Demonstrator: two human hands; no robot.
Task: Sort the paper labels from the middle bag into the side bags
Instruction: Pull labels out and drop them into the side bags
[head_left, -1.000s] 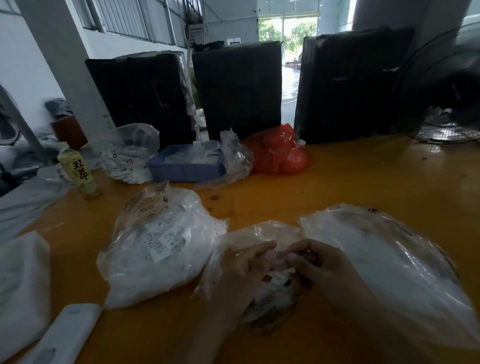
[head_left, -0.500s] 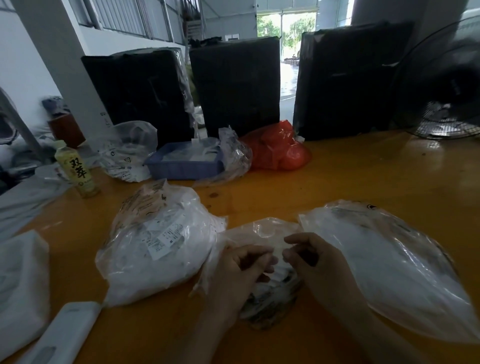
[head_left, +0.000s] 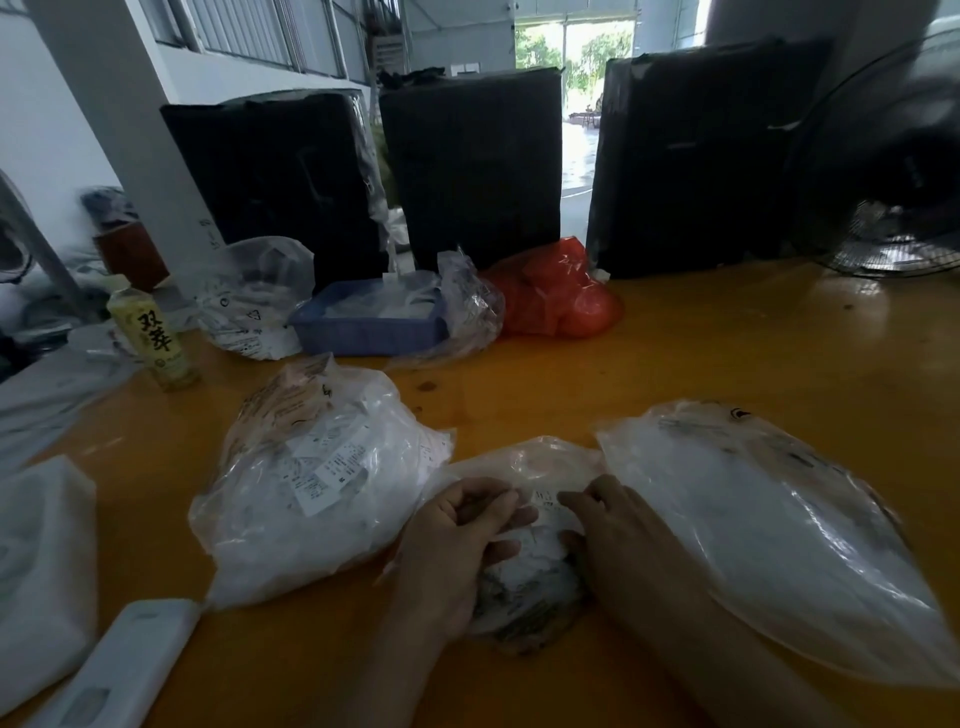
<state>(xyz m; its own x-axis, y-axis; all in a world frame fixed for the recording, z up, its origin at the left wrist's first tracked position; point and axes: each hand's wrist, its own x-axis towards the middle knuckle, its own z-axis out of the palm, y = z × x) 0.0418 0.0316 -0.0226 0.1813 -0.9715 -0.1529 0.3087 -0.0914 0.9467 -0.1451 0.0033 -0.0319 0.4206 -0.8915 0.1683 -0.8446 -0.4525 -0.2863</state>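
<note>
The fingers (head_left: 488, 506) of the left hand (head_left: 457, 545) curl over the middle bag (head_left: 524, 582); whether they pinch a label I cannot tell. The right hand (head_left: 618, 535) curls its fingers round the bag's other side. Paper labels (head_left: 524, 566) lie heaped inside, uncounted. Judged step: picking out one label. Next calls for reading it, then choosing a side. Two side bags: the left bag (head_left: 311, 493) at nine o'clock, the right bag (head_left: 779, 519) at three, all three on the tabletop (head_left: 727, 353).
</note>
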